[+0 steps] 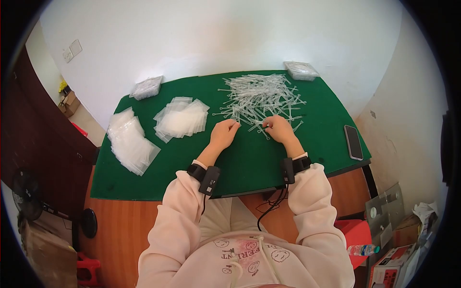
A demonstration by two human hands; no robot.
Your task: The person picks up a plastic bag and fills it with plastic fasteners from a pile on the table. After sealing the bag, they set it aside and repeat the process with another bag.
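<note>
A loose heap of thin clear plastic sticks with small looped ends (pixel 261 96) lies on the green cloth-covered table (pixel 230 168). At the heap's near left edge is my left hand (pixel 225 134), thumb and fingers pressed together; anything between them is too small to make out. My right hand (pixel 280 129) is curled at the near right edge, its fingertips beside a few stray sticks. Whether it grips one of them I cannot make out. Left of my hands, flat clear plastic bags (pixel 185 117) lie in a fanned pile, and a longer overlapping row of bags (pixel 129 144) lies farther left.
Clear packs stand at the table's back left (pixel 147 88) and back right (pixel 301 70), near the white wall. A phone (pixel 353 142) rests by the right edge. Black wrist devices (pixel 210 180) sit on both forearms, with cables hanging down. A bottle (pixel 362 250) is at lower right.
</note>
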